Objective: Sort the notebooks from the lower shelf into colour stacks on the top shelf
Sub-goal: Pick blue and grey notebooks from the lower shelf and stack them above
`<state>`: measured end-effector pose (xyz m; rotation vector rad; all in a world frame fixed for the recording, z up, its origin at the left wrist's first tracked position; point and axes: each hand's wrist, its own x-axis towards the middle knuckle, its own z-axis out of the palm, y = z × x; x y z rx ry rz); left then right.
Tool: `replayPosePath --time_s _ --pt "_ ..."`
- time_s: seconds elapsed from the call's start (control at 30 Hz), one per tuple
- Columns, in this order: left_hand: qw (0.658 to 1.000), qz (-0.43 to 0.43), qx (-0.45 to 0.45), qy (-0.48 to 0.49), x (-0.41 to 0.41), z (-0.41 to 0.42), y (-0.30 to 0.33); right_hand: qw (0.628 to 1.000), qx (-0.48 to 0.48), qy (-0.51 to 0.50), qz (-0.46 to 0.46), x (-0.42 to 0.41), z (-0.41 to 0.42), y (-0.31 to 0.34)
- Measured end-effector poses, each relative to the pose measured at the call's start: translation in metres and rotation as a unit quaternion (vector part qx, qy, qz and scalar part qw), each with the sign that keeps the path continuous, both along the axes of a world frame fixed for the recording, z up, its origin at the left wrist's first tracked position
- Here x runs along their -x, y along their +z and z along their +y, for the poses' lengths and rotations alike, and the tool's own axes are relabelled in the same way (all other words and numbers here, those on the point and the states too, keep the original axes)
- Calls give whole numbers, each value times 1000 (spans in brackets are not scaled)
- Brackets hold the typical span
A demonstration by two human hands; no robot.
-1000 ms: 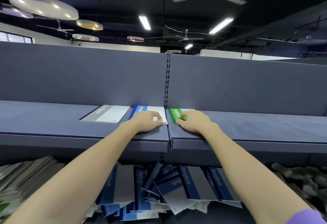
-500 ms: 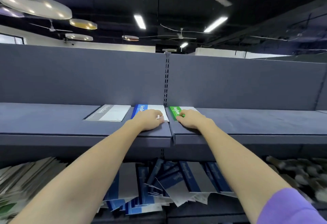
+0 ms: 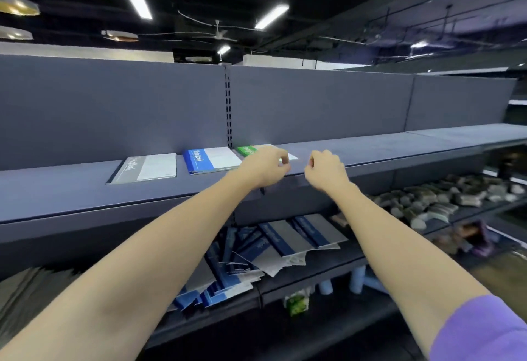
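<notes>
Three notebooks lie side by side on the top shelf (image 3: 370, 151): a grey one (image 3: 142, 168), a blue one (image 3: 212, 159) and a green one (image 3: 247, 150). My left hand (image 3: 265, 168) hovers in front of the green notebook and hides part of it. Its fingers are loosely curled and hold nothing. My right hand (image 3: 325, 172) hangs just right of it above the shelf's front edge, also loosely curled with nothing in it. A jumbled pile of blue and grey notebooks (image 3: 256, 252) lies on the lower shelf below my arms.
Small dark packets (image 3: 433, 202) fill the lower shelf to the right. Pale blue bottles (image 3: 359, 278) and a green-and-white pack (image 3: 296, 303) sit one level down. A blurred grey stack (image 3: 28, 289) lies at the lower left. A perforated upright (image 3: 228, 109) splits the back panel.
Both hands have lifted off the blue and green notebooks and drawn back to the right. My view has swung right, so more of the right-hand shelving shows.
</notes>
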<state>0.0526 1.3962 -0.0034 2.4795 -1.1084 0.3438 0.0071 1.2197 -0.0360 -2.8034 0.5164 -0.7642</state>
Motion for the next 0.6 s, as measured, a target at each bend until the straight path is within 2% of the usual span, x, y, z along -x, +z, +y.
replayPosePath --time_s 0.1,0.2,0.4,0.6 --pt "997 -34 -6 -73 28 -8 -11 999 -37 -17 12 29 -5 -17" --pt "992 -59 -70 -92 50 -7 -37 997 -61 -20 52 49 -1 -39" --pt "983 10 -183 -20 41 42 -128 982 -95 34 162 63 29 -103" --pt "973 97 -202 63 25 112 -200 957 -117 105 245 47 80 -173"
